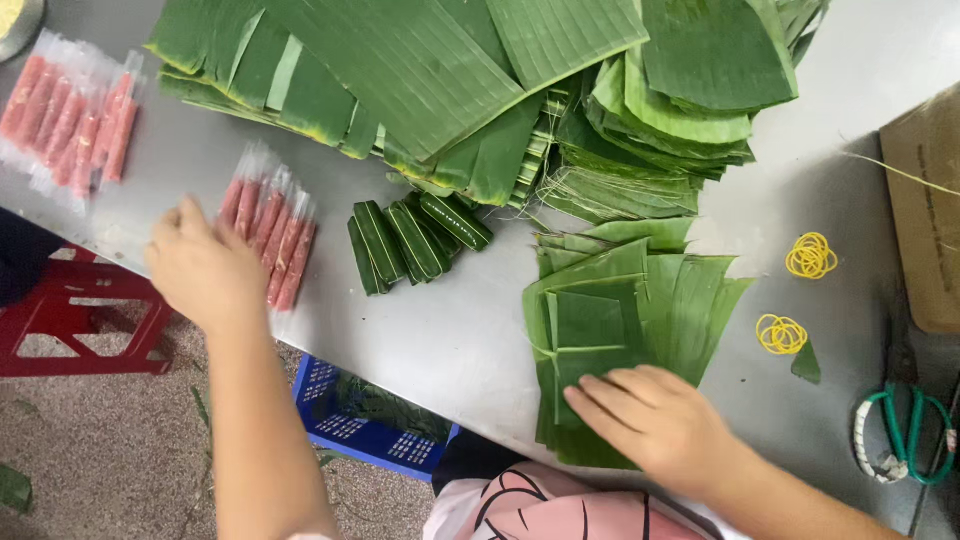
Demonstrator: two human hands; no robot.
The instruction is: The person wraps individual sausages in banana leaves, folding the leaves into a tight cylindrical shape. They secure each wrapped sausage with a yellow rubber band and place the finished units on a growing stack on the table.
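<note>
— Right hand (655, 420), what is it on?
— Flat, fingers spread, pressing the cut banana-leaf stack (610, 320) at the near table (450, 340) edge; it grips nothing

— And your left hand (205, 270)?
— Loosely open, fingertips touching the packet of pink sausages (270, 235), nothing grasped. Folded leaf bundles (415, 240) lie between both hands; yellow rubber bands (810, 256) sit to the right
</note>
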